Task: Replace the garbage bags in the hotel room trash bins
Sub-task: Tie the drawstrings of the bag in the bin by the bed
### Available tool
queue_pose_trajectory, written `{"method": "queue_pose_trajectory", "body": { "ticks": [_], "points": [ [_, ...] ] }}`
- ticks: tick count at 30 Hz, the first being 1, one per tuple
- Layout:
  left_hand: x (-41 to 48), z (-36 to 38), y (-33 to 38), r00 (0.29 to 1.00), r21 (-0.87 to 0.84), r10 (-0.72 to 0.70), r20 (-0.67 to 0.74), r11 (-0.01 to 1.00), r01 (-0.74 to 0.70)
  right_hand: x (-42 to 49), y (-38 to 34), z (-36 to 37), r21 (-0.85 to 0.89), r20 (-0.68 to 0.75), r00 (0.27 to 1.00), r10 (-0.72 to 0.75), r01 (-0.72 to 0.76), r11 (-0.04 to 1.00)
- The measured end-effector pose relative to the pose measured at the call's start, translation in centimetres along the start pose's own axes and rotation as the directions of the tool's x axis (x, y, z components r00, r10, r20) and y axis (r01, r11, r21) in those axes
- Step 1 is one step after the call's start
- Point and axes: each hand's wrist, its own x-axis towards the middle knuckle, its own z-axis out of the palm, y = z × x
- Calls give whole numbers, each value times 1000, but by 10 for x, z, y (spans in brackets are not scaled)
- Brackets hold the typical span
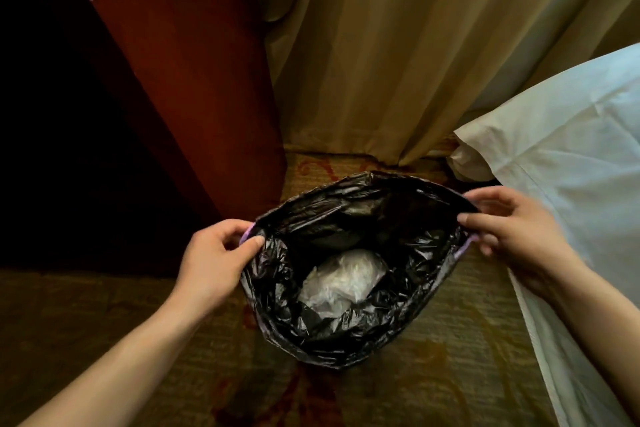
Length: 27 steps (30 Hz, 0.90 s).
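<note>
A black garbage bag [346, 326] hangs open in the middle of the view, its mouth stretched wide between my hands. My left hand [214, 256] pinches the left rim, where a purple drawstring shows. My right hand [509, 229] pinches the right rim, also by a purple drawstring. Crumpled clear plastic trash [343, 279] lies at the bottom of the bag, with darker crumpled material behind it. No trash bin is visible; the bag hides whatever stands beneath it.
A reddish-brown wooden panel [194, 73] rises at the left, with dark shadow beside it. Beige curtains [398, 45] hang behind the bag. White bedding [568, 156] fills the right side. Patterned carpet [104, 322] covers the floor.
</note>
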Motion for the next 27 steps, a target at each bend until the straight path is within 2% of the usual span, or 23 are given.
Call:
{"method": "queue_pose_trajectory", "body": {
  "ticks": [1, 3, 4, 6, 8, 9, 11, 12, 14, 16, 18, 19, 21, 23, 27],
  "points": [
    [1, 1, 1, 999, -2, 15, -44, 1000, -15, 0, 1, 2, 34, -36, 998, -44, 45, 998],
    [3, 1, 3, 991, -40, 25, -128, 999, -31, -8, 0, 5, 59, -1, 997, -74, 74, 996],
    [4, 0, 4, 987, -68, 23, -161, 997, -34, -12, -1, 5, 20, 43, 998, -45, 44, 999],
    [4, -2, 6, 983, -92, 12, -184, 995, -29, -20, -2, 7, -187, 147, 986, 72, -44, 981],
    [1, -1, 6, 989, -70, -25, -145, 997, 15, -25, 0, 14, -305, 252, 952, 172, -91, 948],
    [-1, 0, 7, 992, -46, -47, -121, 998, 42, -25, 1, 17, -332, 249, 954, 168, -79, 940],
    [-6, -3, 11, 994, 53, -49, -97, 997, 54, -21, -1, 19, -346, 167, 980, 105, -41, 937],
    [-8, -6, 17, 994, 154, 7, -108, 988, 9, -19, -4, 17, -310, 127, 990, 65, -23, 951],
    [-13, -14, 31, 968, 373, 206, -141, 917, -141, -14, -13, 14, -175, 20, 999, -44, 47, 983],
    [-15, -22, 44, 920, 482, 358, -159, 841, -244, -14, -24, 11, -76, -142, 971, -193, 184, 980],
    [-16, -30, 50, 881, 553, 446, -156, 779, -296, -15, -29, 14, -98, -195, 938, -285, 270, 958],
    [-16, -32, 51, 869, 582, 473, -145, 751, -312, -16, -29, 17, -168, -164, 937, -310, 283, 944],
    [-16, -35, 55, 855, 593, 501, -134, 732, -336, -18, -29, 20, -350, -81, 938, -337, 289, 891],
    [-17, -36, 63, 843, 552, 515, -156, 753, -358, -25, -43, 19, -418, -77, 921, -381, 317, 851],
    [-15, -40, 90, 825, 364, 477, -305, 858, -362, -36, -85, 20, -302, -140, 847, -512, 456, 837]
  ]
}}
